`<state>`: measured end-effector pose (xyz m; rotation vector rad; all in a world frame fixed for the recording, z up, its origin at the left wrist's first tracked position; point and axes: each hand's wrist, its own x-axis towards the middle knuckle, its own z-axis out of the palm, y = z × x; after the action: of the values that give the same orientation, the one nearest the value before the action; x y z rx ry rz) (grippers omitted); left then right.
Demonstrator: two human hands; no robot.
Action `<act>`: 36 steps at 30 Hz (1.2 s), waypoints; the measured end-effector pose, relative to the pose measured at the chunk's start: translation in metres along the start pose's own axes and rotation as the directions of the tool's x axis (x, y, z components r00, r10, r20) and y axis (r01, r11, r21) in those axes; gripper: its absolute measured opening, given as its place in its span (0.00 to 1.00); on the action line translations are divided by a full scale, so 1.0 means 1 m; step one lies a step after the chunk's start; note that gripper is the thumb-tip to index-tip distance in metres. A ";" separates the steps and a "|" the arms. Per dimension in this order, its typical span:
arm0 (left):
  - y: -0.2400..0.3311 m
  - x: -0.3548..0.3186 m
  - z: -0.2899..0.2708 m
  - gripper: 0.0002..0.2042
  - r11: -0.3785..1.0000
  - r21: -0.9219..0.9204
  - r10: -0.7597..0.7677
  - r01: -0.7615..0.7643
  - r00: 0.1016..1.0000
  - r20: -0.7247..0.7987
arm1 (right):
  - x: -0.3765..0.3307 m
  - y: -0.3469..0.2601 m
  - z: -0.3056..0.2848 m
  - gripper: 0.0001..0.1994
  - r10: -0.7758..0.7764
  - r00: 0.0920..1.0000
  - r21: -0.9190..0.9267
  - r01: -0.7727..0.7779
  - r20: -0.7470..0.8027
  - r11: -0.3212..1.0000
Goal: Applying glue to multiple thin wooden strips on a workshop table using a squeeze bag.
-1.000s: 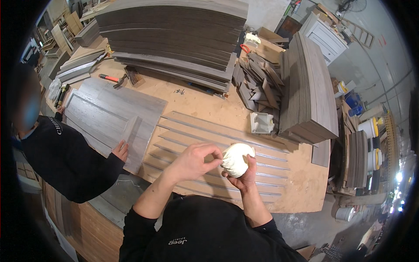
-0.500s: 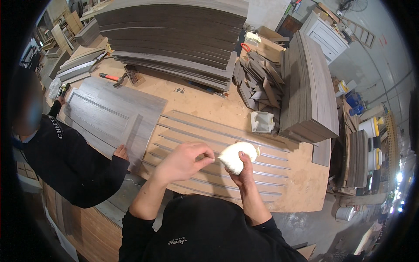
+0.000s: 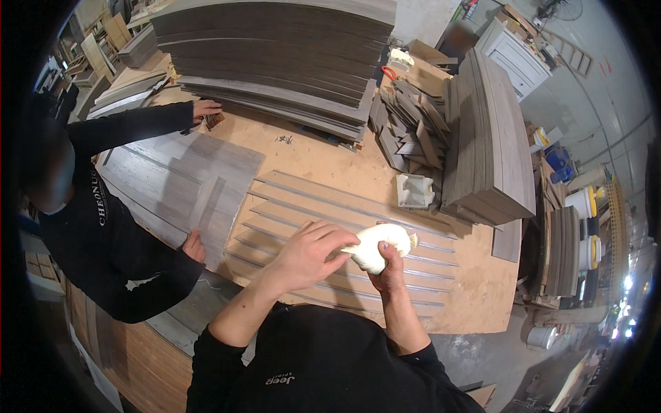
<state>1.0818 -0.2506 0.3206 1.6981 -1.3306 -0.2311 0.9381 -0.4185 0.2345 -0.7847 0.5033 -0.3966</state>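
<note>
A plump cream-white bag [image 3: 377,249] — tapering leftward to a point — is clamped in the right hand [image 3: 392,274]. Its tip lies between thumb and forefinger of the left hand [image 3: 308,253]; whether pinched, I cannot tell. Beneath, grey strips [image 3: 430,247] line the desk [image 3: 485,296].

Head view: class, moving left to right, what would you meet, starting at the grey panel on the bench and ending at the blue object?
Grey panel → left hand → white bundle → right-hand stack of boards → blue object.
</note>
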 end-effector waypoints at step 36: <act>-0.077 -0.127 0.040 0.16 0.903 0.139 -0.355 0.407 0.888 -0.293 | 0.015 -0.010 -0.027 0.22 0.144 0.975 0.630 -0.218 0.166 0.745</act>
<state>1.0574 -0.1684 0.1930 2.0760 -0.8358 -0.0957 0.9335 -0.4481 0.2217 -0.0741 0.3011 -0.3125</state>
